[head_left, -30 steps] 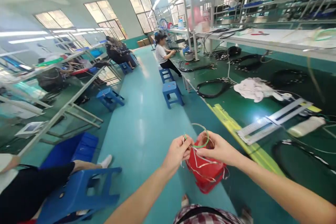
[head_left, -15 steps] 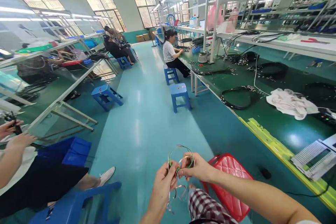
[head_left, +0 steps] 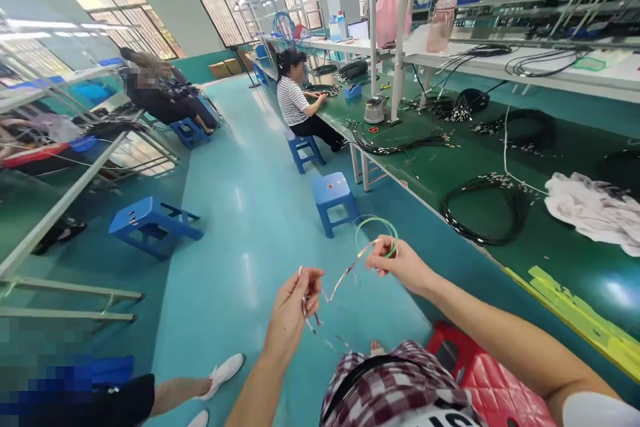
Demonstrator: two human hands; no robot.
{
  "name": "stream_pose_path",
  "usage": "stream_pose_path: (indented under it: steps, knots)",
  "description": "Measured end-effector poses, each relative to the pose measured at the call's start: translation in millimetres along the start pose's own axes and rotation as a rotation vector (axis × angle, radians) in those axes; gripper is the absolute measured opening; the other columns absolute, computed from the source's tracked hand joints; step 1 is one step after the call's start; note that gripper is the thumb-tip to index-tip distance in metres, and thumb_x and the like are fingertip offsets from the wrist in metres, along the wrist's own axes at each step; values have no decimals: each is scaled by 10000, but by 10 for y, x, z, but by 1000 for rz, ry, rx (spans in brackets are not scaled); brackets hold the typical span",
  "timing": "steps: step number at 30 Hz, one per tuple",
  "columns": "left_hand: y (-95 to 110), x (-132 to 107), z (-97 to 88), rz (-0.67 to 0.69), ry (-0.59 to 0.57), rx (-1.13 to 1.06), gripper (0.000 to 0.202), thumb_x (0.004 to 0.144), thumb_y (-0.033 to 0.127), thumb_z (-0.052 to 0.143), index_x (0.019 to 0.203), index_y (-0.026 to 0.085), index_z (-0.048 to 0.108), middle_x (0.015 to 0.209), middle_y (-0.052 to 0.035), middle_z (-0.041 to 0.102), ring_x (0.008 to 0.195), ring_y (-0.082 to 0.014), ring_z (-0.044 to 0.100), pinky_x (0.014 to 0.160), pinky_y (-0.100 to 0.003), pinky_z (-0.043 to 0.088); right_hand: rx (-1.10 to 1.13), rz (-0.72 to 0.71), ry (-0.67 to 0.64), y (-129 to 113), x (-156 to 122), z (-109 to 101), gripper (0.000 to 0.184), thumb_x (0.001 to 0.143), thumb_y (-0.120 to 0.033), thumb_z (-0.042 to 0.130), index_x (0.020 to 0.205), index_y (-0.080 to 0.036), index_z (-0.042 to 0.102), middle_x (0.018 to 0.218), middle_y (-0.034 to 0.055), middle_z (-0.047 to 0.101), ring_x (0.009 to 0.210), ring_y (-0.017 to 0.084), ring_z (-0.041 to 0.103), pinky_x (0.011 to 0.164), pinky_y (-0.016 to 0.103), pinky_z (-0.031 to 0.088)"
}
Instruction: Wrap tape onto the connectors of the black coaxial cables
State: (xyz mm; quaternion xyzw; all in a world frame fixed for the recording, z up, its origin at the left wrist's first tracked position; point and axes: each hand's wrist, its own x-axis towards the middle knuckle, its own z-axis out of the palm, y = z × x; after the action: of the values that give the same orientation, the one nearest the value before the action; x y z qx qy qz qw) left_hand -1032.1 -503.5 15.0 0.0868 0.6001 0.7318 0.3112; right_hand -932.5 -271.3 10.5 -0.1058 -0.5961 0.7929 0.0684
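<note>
My right hand [head_left: 403, 265] is closed on a thin green wire [head_left: 395, 229], which curves in a loop above the fingers. A shiny, copper-and-silver thin strip [head_left: 346, 273] runs from beside that hand down toward my left hand [head_left: 293, 307]. The left fingers are pinched on the strip's other part, and its loose, bent ends dangle below them, partly blurred. Both hands are in the air over the aisle floor, a short way apart. Whether wire and strip are joined is hard to make out.
On the right, the green bench [head_left: 425, 177] carries coiled black cables [head_left: 450, 213] and a white cloth [head_left: 595, 210]. A red padded stool [head_left: 505, 387] is beside my legs. Blue stools [head_left: 333, 190] stand in the aisle; a person in stripes [head_left: 295, 103] sits at the bench.
My hands have moved apart; the right rose up and to the right with the green loop, so the shiny strip now stretches between them. The view has turned and shifted.
</note>
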Motion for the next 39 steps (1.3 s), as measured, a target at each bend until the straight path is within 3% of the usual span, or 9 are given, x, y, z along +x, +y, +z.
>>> stream_pose_path:
  steps: [4,9,13,16,19,23,30,35,39]
  knots:
    - [658,1412,-388,49,-41,33,381,898,498,621,925,128,704,746,-19,531,530,-69,381,467,-211,297,-17,-84,162,-441,1209,-443,326,757,-385,817,738,-174,570,739,13,675,560,68,494,534,210,381]
    - [1455,3385,-643,99,-173,121,354,912,450,618,927,114,727,802,-59,573,662,-120,478,571,-243,391,14,-193,413,-864,2491,-1347,253,770,-321,821,735,-201,601,647,-10,565,629,89,533,575,217,413]
    - [2090,4973,-509,80,-410,335,358,928,460,584,934,134,731,834,-76,609,732,-154,525,664,-268,430,122,-232,646,-1124,3219,-2062,247,749,-315,837,742,-195,621,798,19,636,574,43,469,531,194,408]
    - [2491,6167,-180,18,-582,523,389,918,504,577,944,146,726,795,-74,622,705,-165,530,664,-277,429,193,-240,805,-1260,3646,-2529,274,717,-323,858,744,-193,619,831,29,649,569,40,455,518,179,431]
    - [2784,7328,378,28,-695,649,414,881,540,614,954,148,726,764,-66,630,668,-165,516,625,-271,407,227,-256,944,-1339,3987,-3036,306,687,-339,874,740,-191,612,843,33,651,566,46,459,499,183,450]
    - [3068,8581,1445,194,-801,777,429,911,524,588,1013,129,720,813,-69,664,717,-165,537,648,-258,401,253,-275,1100,-1397,4311,-3838,333,649,-344,893,732,-189,611,845,28,656,560,38,472,482,172,443]
    - [3457,9800,3776,806,-1088,982,424,1004,434,449,1020,96,704,851,-60,666,744,-154,525,703,-265,367,275,-330,1317,-1583,4926,-5469,368,620,-368,901,690,-190,587,833,30,661,537,43,468,436,176,418]
    - [3180,10740,4934,1355,-1272,1283,329,993,378,411,932,173,662,846,-78,602,845,-256,554,742,-341,395,331,-308,1404,-1664,5520,-6450,380,619,-357,906,686,-173,580,826,36,677,554,40,488,455,158,422]
    - [2662,11691,5289,1279,-1324,1388,270,978,347,419,869,197,615,832,-92,585,854,-270,549,738,-351,417,356,-206,1386,-1596,6089,-6979,276,769,-310,817,760,-148,594,846,31,671,579,50,518,487,159,450]
